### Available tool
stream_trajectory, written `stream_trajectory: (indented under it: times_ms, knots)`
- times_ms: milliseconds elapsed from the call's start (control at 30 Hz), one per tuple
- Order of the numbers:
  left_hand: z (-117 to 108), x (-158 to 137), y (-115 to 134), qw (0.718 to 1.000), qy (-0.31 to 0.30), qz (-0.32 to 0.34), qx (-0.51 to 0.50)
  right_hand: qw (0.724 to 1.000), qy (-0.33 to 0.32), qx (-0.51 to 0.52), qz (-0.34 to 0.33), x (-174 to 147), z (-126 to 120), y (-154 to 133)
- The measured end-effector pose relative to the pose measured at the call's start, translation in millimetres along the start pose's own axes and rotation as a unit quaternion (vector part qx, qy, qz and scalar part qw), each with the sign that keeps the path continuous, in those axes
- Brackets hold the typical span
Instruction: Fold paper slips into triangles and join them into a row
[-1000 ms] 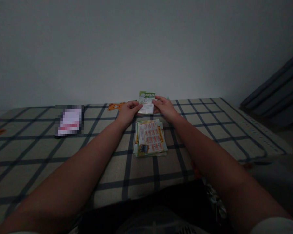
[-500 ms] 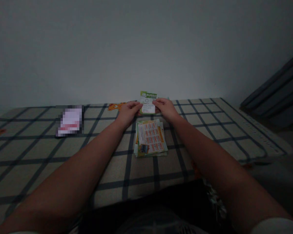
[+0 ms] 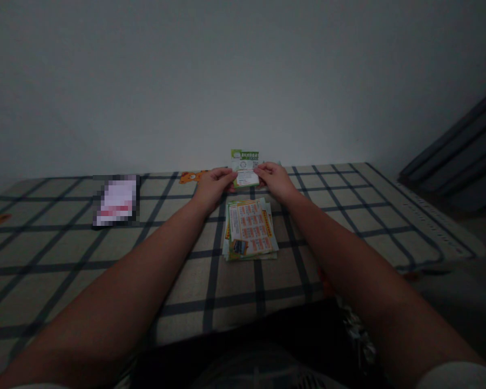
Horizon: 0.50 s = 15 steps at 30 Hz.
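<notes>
Between my two hands a green and white printed card (image 3: 245,166) is held up with its printed side facing me. My left hand (image 3: 214,185) pinches its left edge between thumb and fingers. On the opposite edge, my right hand (image 3: 276,178) grips it the same way. Nearer to me, a loose pile of printed cards (image 3: 251,228) lies on the cloth, the top one bearing a grid of orange blocks. A pale green edge of another paper (image 3: 277,163) shows just behind my right hand; most of it is hidden.
A checked cloth (image 3: 340,200) covers the table, which meets a plain wall (image 3: 243,81). To the left lies a dark-edged, blurred-out rectangular object (image 3: 117,201). A dark draped fabric (image 3: 461,156) hangs at the far right.
The card has shifted slightly left and up and turned a little, so more of its right side shows. The pile and both arms are nearly unmoved.
</notes>
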<state>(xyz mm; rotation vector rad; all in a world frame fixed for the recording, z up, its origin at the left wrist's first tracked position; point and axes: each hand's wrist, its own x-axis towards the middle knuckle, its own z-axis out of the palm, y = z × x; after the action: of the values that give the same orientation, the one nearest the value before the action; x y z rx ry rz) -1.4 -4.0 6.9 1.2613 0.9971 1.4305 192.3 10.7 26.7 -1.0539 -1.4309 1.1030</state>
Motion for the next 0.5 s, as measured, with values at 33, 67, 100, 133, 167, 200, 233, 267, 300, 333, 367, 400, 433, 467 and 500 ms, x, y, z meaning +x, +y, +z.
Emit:
stream_trajectory:
  times_ms: [33, 67, 100, 133, 167, 200, 233, 267, 300, 333, 367, 400, 433, 467, 500]
  knots:
    - [-0.1, 0.4, -0.3, 1.000, 0.005, 0.003, 0.002, 1.000, 0.000, 0.002, -0.003, -0.1, 0.1, 0.7]
    - [-0.1, 0.8, -0.5, 1.000, 0.014, 0.010, 0.004, 1.000, -0.003, 0.008, -0.005, -0.3, 0.2, 1.4]
    - [-0.3, 1.2, -0.4, 1.000, 0.023, 0.018, 0.005, 1.000, -0.009, 0.016, -0.005, -0.7, 0.5, 2.1]
    - [-0.5, 1.5, -0.2, 0.999, 0.033, 0.027, 0.005, 1.000, -0.018, 0.025, -0.003, -1.2, 0.8, 2.8]
    - [-0.7, 1.8, 0.2, 0.999, 0.040, 0.034, 0.006, 0.999, -0.026, 0.033, 0.000, -1.7, 1.1, 3.2]
    - [-0.9, 2.0, 0.5, 0.998, 0.046, 0.038, 0.009, 0.999, -0.033, 0.037, 0.004, -2.1, 1.4, 3.5]
    - [-1.1, 2.3, 0.7, 0.998, 0.050, 0.040, 0.013, 0.999, -0.036, 0.037, 0.009, -2.3, 1.7, 3.5]
    - [-1.3, 2.6, 0.7, 0.998, 0.052, 0.040, 0.018, 0.999, -0.035, 0.035, 0.013, -2.3, 1.8, 3.3]
    - [-1.4, 2.9, 0.4, 0.998, 0.052, 0.038, 0.022, 0.999, -0.029, 0.030, 0.015, -2.3, 1.9, 3.0]
    - [-1.5, 3.3, -0.1, 0.998, 0.051, 0.037, 0.024, 0.999, -0.023, 0.026, 0.016, -2.1, 1.8, 2.6]
    - [-1.6, 3.7, -0.8, 0.998, 0.049, 0.033, 0.023, 0.999, -0.018, 0.021, 0.016, -1.9, 1.6, 2.1]
    - [-1.7, 4.0, -1.5, 0.998, 0.046, 0.031, 0.019, 1.000, -0.015, 0.018, 0.015, -1.7, 1.3, 1.7]
    - [-1.8, 4.1, -2.1, 0.999, 0.044, 0.028, 0.014, 1.000, -0.014, 0.016, 0.012, -1.6, 0.9, 1.3]
    - [-1.9, 4.1, -2.6, 0.999, 0.042, 0.026, 0.008, 1.000, -0.016, 0.014, 0.010, -1.6, 0.5, 1.0]
    - [-2.0, 3.8, -2.8, 0.999, 0.038, 0.024, 0.005, 1.000, -0.020, 0.012, 0.008, -1.8, 0.2, 0.8]
